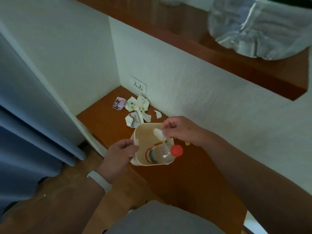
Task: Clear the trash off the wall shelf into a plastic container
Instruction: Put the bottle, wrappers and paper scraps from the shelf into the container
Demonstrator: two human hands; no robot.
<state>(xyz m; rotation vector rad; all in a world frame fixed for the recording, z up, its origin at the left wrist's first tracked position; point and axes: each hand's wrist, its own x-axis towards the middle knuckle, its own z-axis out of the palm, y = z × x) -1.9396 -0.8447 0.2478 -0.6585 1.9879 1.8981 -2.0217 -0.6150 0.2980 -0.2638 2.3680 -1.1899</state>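
The container stood on the shelf. A bottle lay inside it. Crumpled papers lay behind the container, toward the corner. A wall socket sat behind those.

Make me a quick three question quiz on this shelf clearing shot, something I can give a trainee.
1. True or false: the left hand grips the rim of the plastic container.
2. What does the right hand hold over the container?
A. a white crumpled scrap
B. a spoon
C. a key
3. Fill in: the bottle in the container has a ____ cap.

Key
1. True.
2. A.
3. Red. Crumpled wrappers remain on the shelf near the wall socket.
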